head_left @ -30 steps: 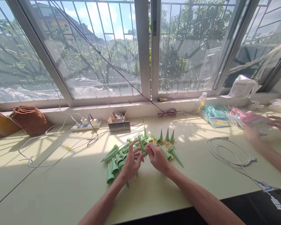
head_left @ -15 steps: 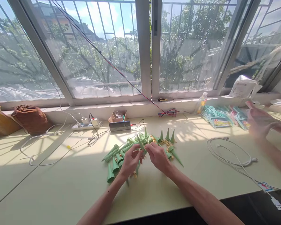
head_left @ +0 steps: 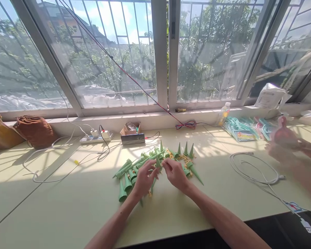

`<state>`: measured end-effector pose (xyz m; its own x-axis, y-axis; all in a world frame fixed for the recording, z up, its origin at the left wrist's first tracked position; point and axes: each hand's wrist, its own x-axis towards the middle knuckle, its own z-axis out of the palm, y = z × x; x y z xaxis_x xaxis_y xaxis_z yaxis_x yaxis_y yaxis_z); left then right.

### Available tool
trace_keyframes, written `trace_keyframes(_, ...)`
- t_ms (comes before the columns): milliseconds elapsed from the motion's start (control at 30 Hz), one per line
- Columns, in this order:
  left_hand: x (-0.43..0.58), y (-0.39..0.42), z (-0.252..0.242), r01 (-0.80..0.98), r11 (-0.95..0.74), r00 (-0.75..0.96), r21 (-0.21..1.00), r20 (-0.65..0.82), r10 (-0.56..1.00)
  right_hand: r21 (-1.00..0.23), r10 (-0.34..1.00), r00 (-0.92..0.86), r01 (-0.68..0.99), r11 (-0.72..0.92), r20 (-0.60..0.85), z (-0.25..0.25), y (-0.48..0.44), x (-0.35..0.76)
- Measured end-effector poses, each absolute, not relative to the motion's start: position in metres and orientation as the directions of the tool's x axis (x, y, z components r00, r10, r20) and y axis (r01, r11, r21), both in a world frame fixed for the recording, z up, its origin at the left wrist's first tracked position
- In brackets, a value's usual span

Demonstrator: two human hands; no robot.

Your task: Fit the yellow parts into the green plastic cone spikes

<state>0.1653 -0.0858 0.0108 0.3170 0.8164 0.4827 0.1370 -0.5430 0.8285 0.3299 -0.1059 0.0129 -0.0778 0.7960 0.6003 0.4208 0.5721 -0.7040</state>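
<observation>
My left hand (head_left: 145,178) is closed on a green plastic spike (head_left: 158,162), whose pointed end rises above the fingers. Just to its right, my right hand (head_left: 175,172) pinches its thumb and fingertips together close to the spike; whatever is between them is too small to make out. Around and behind both hands lies a pile of green hollow cone pieces (head_left: 122,193) and long green spikes (head_left: 194,172). Several green cones (head_left: 186,148) stand point up at the back right, among small yellow plastic parts (head_left: 184,157). My hands hide part of the pile.
Behind the pile stand a phone (head_left: 133,139) and a small cardboard box (head_left: 131,128). A power strip (head_left: 95,137) lies left, a coiled white cable (head_left: 254,169) right. Another person's blurred hands (head_left: 280,152) hold a pink item (head_left: 283,129) near bagged goods (head_left: 241,129) and a bottle (head_left: 224,113).
My right fingertips have drawn slightly apart from the spike, which stands more upright in my left hand. At the right, the other person's hands moved down, and the pink item now shows.
</observation>
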Motion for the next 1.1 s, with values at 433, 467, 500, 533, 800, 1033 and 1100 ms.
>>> trace_keyframes(433,0.168,-0.088,0.021,0.053,-0.414,0.299,0.909,0.381,0.875,-0.868,0.901,0.040,0.289,0.403,0.432,0.023,-0.106,0.332)
trace_keyframes(467,0.169,-0.089,0.023,0.023,-0.376,0.278,0.926,0.356,0.892,-0.856,0.891,0.041,0.300,0.421,0.452,0.023,-0.106,0.333)
trace_keyframes(500,0.170,-0.090,0.025,-0.005,-0.335,0.273,0.942,0.324,0.906,-0.838,0.877,0.034,0.315,0.445,0.479,0.022,-0.106,0.333)
trace_keyframes(533,0.170,-0.090,0.027,-0.026,-0.291,0.278,0.956,0.286,0.917,-0.815,0.861,0.020,0.334,0.474,0.509,0.021,-0.106,0.333)
trace_keyframes(800,0.167,-0.091,0.028,-0.034,-0.097,0.391,0.995,0.103,0.914,-0.708,0.787,-0.083,0.386,0.591,0.611,0.015,-0.106,0.333)
trace_keyframes(1033,0.174,-0.094,0.023,-0.039,-0.226,0.363,0.973,0.224,0.904,-0.782,0.843,-0.039,0.351,0.515,0.537,0.012,-0.106,0.332)
trace_keyframes(1100,0.175,-0.094,0.018,-0.013,-0.281,0.324,0.960,0.270,0.907,-0.797,0.854,-0.028,0.346,0.495,0.519,0.012,-0.106,0.330)
